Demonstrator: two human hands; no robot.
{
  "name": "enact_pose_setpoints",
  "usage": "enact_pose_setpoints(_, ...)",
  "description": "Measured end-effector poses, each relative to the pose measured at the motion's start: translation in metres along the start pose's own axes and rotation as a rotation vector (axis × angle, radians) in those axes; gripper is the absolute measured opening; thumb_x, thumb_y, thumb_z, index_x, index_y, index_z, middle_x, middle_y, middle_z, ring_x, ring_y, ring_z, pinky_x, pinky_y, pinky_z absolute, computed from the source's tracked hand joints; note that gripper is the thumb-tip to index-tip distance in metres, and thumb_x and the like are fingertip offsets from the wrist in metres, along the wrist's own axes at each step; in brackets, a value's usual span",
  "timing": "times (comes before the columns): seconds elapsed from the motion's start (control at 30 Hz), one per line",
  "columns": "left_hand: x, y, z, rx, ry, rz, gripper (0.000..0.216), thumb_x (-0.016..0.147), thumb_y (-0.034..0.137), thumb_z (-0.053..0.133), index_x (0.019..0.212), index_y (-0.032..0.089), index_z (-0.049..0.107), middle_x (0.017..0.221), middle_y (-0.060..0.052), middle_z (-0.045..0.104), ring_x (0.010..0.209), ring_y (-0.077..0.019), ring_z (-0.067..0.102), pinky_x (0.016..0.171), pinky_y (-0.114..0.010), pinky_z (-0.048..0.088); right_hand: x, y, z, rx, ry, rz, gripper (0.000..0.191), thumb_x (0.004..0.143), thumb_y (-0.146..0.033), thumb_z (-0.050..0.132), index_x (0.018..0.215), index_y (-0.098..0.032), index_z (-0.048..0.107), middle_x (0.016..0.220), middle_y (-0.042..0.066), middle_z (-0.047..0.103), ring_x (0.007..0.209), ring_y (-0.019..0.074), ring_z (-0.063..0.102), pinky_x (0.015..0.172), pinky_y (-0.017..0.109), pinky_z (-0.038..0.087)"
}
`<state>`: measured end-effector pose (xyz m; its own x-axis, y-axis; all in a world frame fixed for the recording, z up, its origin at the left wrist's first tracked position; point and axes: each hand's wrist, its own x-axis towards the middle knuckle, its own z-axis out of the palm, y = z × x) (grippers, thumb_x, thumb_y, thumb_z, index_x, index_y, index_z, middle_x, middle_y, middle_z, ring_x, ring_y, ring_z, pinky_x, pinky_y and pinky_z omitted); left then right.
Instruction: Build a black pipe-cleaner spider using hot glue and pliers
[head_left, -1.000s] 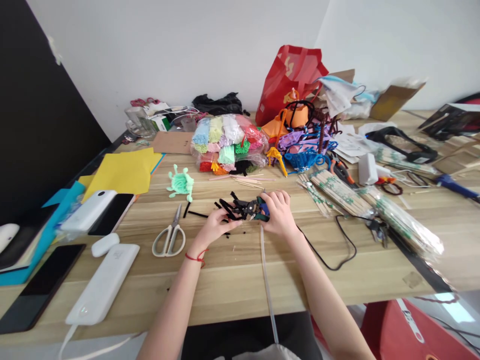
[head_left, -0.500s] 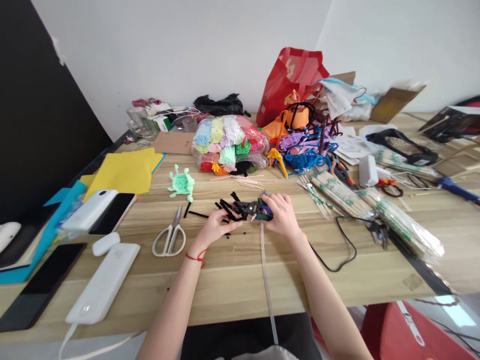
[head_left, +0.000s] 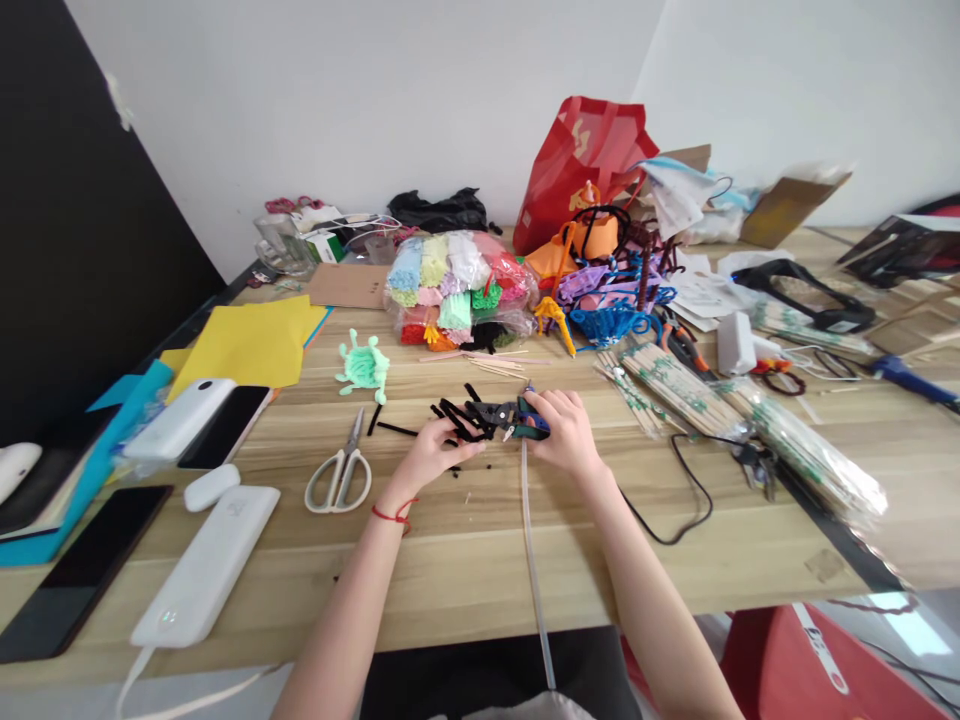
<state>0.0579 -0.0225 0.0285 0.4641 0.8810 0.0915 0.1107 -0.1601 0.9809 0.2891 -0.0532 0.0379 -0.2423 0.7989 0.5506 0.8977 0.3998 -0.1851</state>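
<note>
A bunch of black pipe-cleaner pieces lies in the middle of the wooden table. My left hand is closed on the near ends of those pieces. My right hand grips the blue-green handles of a pair of pliers, whose jaws meet the black pieces between my hands. Small black offcuts lie on the wood just below.
White-handled scissors lie left of my hands, a mint pipe-cleaner figure behind them. Power banks, phones and yellow paper fill the left. A bag of coloured pipe cleaners, a red bag and skewer bundles stand behind and right. A black cable curls right.
My right hand with the pliers has shifted slightly, and the handles look a little more closed. My left hand keeps its hold on the black pieces.
</note>
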Motion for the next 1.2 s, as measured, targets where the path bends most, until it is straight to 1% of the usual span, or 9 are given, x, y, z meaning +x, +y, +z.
enact_pose_setpoints(0.2, 0.001, -0.001, 0.000, -0.028, 0.016, -0.001, 0.027, 0.066, 0.036, 0.075, 0.081, 0.015, 0.067, 0.090, -0.007, 0.070, 0.084, -0.0189, 0.064, 0.077, -0.030, 0.051, 0.000, -0.003, 0.001, 0.007, -0.001, 0.040, 0.047, 0.067, -0.021, 0.055, 0.113, -0.016, 0.049, 0.089, 0.008, 0.055, 0.084, 0.0262, 0.047, 0.077, 0.038, 0.033)
enact_pose_setpoints(0.33, 0.002, -0.003, 0.001, -0.064, 0.036, 0.003, 0.028, 0.066, 0.036, 0.075, 0.082, 0.014, 0.066, 0.101, -0.010, 0.069, 0.092, -0.0208, 0.064, 0.081, -0.031, 0.051, 0.000, -0.002, 0.004, 0.063, 0.129, 0.133, 0.061, 0.060, -0.029, 0.059, 0.118, -0.016, 0.041, 0.097, 0.010, 0.050, 0.091, 0.0297, 0.045, 0.083, 0.044, 0.034)
enact_pose_setpoints(0.47, 0.001, -0.002, 0.001, -0.129, 0.041, 0.002, 0.025, 0.066, 0.032, 0.075, 0.081, 0.014, 0.064, 0.118, -0.012, 0.064, 0.101, -0.0225, 0.063, 0.086, -0.033, 0.051, -0.001, 0.011, 0.007, 0.023, 0.312, 0.325, 0.066, 0.064, -0.033, 0.057, 0.124, -0.018, 0.033, 0.108, 0.013, 0.047, 0.101, 0.0322, 0.044, 0.087, 0.048, 0.033)
enact_pose_setpoints(0.57, 0.001, 0.003, 0.001, -0.170, 0.029, 0.020, 0.024, 0.068, 0.030, 0.074, 0.084, 0.014, 0.065, 0.129, -0.012, 0.057, 0.106, -0.0231, 0.061, 0.088, -0.035, 0.050, -0.005, 0.030, 0.008, -0.111, 0.410, 0.532, 0.069, 0.063, -0.036, 0.059, 0.124, -0.015, 0.034, 0.110, 0.016, 0.046, 0.107, 0.0367, 0.041, 0.090, 0.053, 0.029)
enact_pose_setpoints(0.7, 0.002, 0.010, 0.002, -0.093, 0.044, 0.117, 0.023, 0.070, 0.030, 0.072, 0.086, 0.016, 0.066, 0.131, -0.012, 0.055, 0.111, -0.0245, 0.058, 0.093, -0.039, 0.048, -0.018, 0.059, 0.011, -0.234, 0.393, 0.800, 0.064, 0.058, -0.035, 0.064, 0.114, -0.010, 0.044, 0.104, 0.020, 0.048, 0.103, 0.0420, 0.041, 0.089, 0.059, 0.024)
enact_pose_setpoints(0.8, 0.002, 0.011, 0.002, 0.172, 0.168, 0.271, 0.011, 0.073, 0.029, 0.069, 0.079, 0.019, 0.067, 0.122, -0.010, 0.061, 0.115, -0.0247, 0.055, 0.100, -0.044, 0.042, -0.026, 0.070, 0.013, -0.244, 0.361, 0.896, 0.054, 0.058, -0.034, 0.063, 0.104, -0.011, 0.047, 0.102, 0.022, 0.049, 0.101, 0.0434, 0.042, 0.087, 0.061, 0.024)
enact_pose_setpoints(0.97, -0.003, 0.008, 0.000, 0.537, 0.299, 0.435, 0.010, 0.081, 0.024, 0.061, 0.089, 0.025, 0.067, 0.124, -0.008, 0.059, 0.121, -0.0235, 0.050, 0.103, -0.044, 0.040, -0.020, 0.064, 0.011, -0.166, 0.301, 0.786, 0.058, 0.059, -0.037, 0.061, 0.111, -0.014, 0.046, 0.096, 0.015, 0.055, 0.095, 0.0368, 0.050, 0.083, 0.053, 0.035)
enact_pose_setpoints(1.1, -0.005, 0.008, -0.001, 0.602, 0.331, 0.469, 0.014, 0.082, 0.022, 0.059, 0.094, 0.025, 0.066, 0.130, -0.008, 0.054, 0.123, -0.0234, 0.048, 0.103, -0.044, 0.041, -0.012, 0.054, 0.006, -0.023, 0.308, 0.619, 0.051, 0.062, -0.033, 0.059, 0.110, -0.018, 0.048, 0.084, 0.007, 0.057, 0.078, 0.0264, 0.054, 0.074, 0.041, 0.043)
enact_pose_setpoints(1.2, -0.003, 0.008, 0.000, 0.563, 0.345, 0.461, 0.011, 0.081, 0.024, 0.061, 0.091, 0.024, 0.067, 0.127, -0.008, 0.056, 0.121, -0.0237, 0.050, 0.102, -0.044, 0.041, -0.010, 0.046, 0.002, 0.073, 0.262, 0.445, 0.047, 0.064, -0.032, 0.059, 0.109, -0.019, 0.050, 0.081, 0.004, 0.058, 0.073, 0.0228, 0.055, 0.071, 0.036, 0.044)
